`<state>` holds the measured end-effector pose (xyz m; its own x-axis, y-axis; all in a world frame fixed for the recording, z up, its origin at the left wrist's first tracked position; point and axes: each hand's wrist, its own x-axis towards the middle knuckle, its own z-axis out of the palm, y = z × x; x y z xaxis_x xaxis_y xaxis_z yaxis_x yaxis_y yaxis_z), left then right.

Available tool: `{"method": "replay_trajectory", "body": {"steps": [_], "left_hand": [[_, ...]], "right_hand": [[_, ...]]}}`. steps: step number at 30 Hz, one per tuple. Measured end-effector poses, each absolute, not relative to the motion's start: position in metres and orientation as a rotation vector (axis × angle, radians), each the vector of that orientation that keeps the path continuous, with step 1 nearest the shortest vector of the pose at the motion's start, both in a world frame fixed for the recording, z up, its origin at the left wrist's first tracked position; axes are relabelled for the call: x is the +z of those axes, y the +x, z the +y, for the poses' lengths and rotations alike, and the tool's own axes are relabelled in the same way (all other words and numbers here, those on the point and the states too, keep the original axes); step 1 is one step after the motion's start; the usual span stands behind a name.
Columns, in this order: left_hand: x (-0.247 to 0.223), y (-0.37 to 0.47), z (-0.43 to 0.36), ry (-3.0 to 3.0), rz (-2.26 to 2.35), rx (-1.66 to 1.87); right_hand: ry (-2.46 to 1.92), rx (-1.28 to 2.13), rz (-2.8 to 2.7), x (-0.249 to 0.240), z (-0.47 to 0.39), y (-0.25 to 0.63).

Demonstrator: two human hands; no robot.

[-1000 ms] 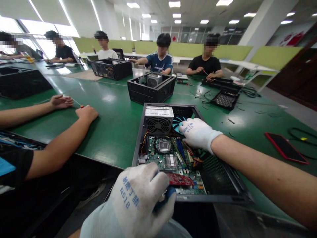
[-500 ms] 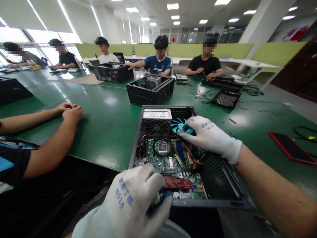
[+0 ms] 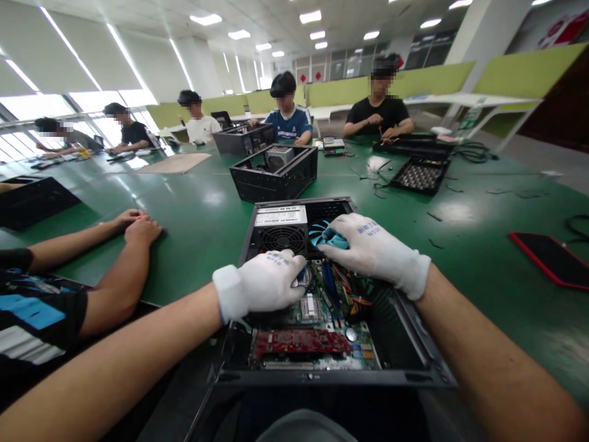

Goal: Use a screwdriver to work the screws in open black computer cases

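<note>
An open black computer case (image 3: 322, 377) lies before me with its motherboard (image 3: 329, 316) showing. My left hand (image 3: 269, 279), in a white glove, is over the processor socket area; its fingers are bent down and whatever they hold is hidden. My right hand (image 3: 363, 245), also gloved, has its fingers closed on the edge of a blue fan (image 3: 326, 234) beside the power supply (image 3: 280, 216). A red card (image 3: 301, 342) spans the near part of the board. Coloured cables (image 3: 352, 301) run below my right hand.
A second open case (image 3: 273, 181) stands beyond mine. A co-worker's arms (image 3: 115, 245) rest at the left. Farther right are a black tray (image 3: 421, 175) and a red-edged black panel (image 3: 552, 258). Several people sit across the green table (image 3: 197, 215).
My left hand has moved forward from the near edge of the case to the socket area, uncovering the red card. My right hand remains at the blue fan. The view has shifted slightly.
</note>
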<state>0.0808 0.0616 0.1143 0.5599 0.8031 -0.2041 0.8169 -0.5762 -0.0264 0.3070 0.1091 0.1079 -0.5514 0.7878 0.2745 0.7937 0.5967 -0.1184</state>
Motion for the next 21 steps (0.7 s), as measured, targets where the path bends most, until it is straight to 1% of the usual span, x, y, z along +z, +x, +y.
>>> {"method": "replay_trajectory", "body": {"steps": [3, 6, 13, 21], "left_hand": [[0.104, 0.100, 0.094, 2.611, 1.404, -0.574], [0.091, 0.112, 0.116, 2.598, 1.395, -0.680], [0.061, 0.113, 0.128, 2.597, 1.368, -0.722], [0.059, 0.111, 0.131, 2.629, 1.383, -0.693]], "right_hand": [[-1.290, -0.015, -2.523, 0.107, 0.110, 0.307], [-1.262, 0.001, -2.511, 0.106, 0.111, 0.308], [-1.229, 0.011, -2.547, 0.104, 0.111, 0.310], [-1.195, -0.003, -2.554, 0.104, 0.110, 0.311]]}}
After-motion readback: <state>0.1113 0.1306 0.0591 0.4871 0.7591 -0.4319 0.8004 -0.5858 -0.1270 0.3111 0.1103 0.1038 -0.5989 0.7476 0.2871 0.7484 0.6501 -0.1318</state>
